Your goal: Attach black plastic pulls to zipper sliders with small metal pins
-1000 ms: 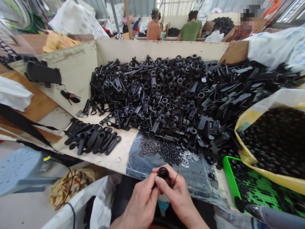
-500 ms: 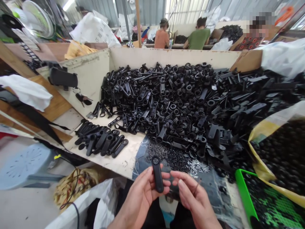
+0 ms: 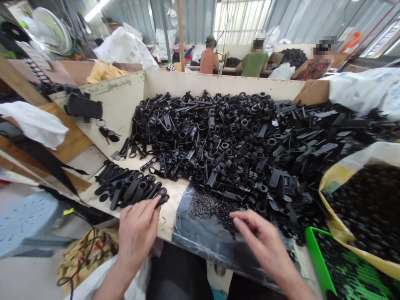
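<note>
left hand (image 3: 137,227) touches 1 handle (image 3: 163,198) | right hand (image 3: 262,241) over 1 pin pile (image 3: 212,207)

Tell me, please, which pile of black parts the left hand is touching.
The small row of handles at the near left, apart from the big heap; the left hand touches its right end.

Fan (image 3: 52,31), keys (image 3: 108,133), green tray (image 3: 315,258), yellow bag (image 3: 331,182), blue stool (image 3: 25,216)

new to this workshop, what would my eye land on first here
The huge heap of black plastic parts filling the bin across the middle. Nearer, the left hand touches a neat row of black handles at the front left, while the right hand is over small dark bits on the front edge.
</note>
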The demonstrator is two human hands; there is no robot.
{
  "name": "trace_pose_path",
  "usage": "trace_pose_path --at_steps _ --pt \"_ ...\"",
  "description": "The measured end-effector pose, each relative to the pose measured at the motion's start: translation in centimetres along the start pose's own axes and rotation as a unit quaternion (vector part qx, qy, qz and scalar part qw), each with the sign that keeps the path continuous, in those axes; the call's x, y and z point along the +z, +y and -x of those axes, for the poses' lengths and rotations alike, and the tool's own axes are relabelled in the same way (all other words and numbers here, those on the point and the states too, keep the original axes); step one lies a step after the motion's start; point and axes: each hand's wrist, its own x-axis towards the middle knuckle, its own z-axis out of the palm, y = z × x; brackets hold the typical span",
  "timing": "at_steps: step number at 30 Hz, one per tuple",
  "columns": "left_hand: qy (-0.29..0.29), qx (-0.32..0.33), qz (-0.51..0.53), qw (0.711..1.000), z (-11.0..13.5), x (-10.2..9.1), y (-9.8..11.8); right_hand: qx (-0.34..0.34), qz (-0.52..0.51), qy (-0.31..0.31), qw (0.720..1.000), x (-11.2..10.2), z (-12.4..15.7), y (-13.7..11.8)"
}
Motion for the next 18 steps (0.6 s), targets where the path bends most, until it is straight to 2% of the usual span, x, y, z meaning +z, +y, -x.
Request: trace_pose_path --at_steps 3,6,8,11,14,18 --pt "0.054 0.040 -0.122 0.990 -1.8 0.2 -2.5 -0.047 0.074 0.038 0.995 -1.0 -3.4 0.0" --pt "0.062 0.037 -0.164 0.984 -2.6 0.6 -3.7 -0.100 0.129 0.034 0.986 -0.1 -6.1 -0.4" --pt "0.053 0.042 -0.180 0.981 -2.6 1.0 -3.7 -0.119 0.170 0.027 0.978 0.8 -7.3 -0.8" --pt "0.031 0.058 -0.181 0.981 -2.1 1.3 -2.8 -0.102 0.259 0.023 0.960 1.7 -8.2 -0.9" --pt "0.040 0.063 -0.199 0.977 -1.3 1.9 -1.8 -0.066 0.314 0.025 0.947 1.6 -8.5 -0.5" --pt "0.062 0.063 -0.213 0.973 -0.6 2.8 -1.6 -0.046 0.335 0.030 0.941 1.4 -8.4 -0.5"
